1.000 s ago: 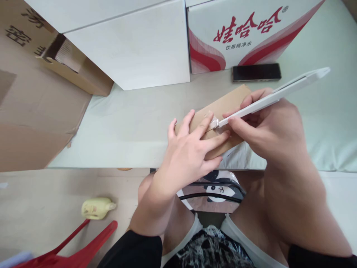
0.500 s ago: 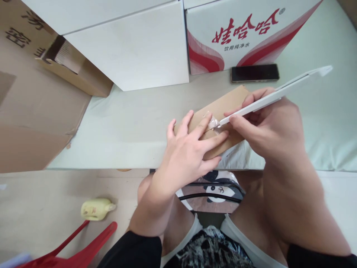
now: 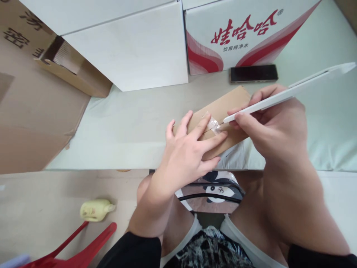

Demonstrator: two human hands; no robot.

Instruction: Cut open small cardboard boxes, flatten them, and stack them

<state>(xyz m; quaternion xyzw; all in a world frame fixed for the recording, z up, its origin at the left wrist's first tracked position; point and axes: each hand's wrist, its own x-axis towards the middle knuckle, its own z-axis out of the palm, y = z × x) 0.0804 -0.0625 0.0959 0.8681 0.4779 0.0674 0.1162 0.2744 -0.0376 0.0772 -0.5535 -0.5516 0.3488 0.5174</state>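
"Why was the left hand point(image 3: 189, 150) spread across the cardboard box point(image 3: 227, 104)?"

"I judged it was bracing the box. The right hand point(image 3: 281, 128) gripped a slim white tool point(image 3: 290, 92), apparently for control, tip near the box's clear tape point(image 3: 216, 128)."

"Where was the box?"

"Under the left fingers; the right hand, apart, hovered over its other end."

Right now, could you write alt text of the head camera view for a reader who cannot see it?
A person's left hand lies on a small brown cardboard box with clear tape, and the right hand holds a slim white tool over it. Behind lies a black phone.
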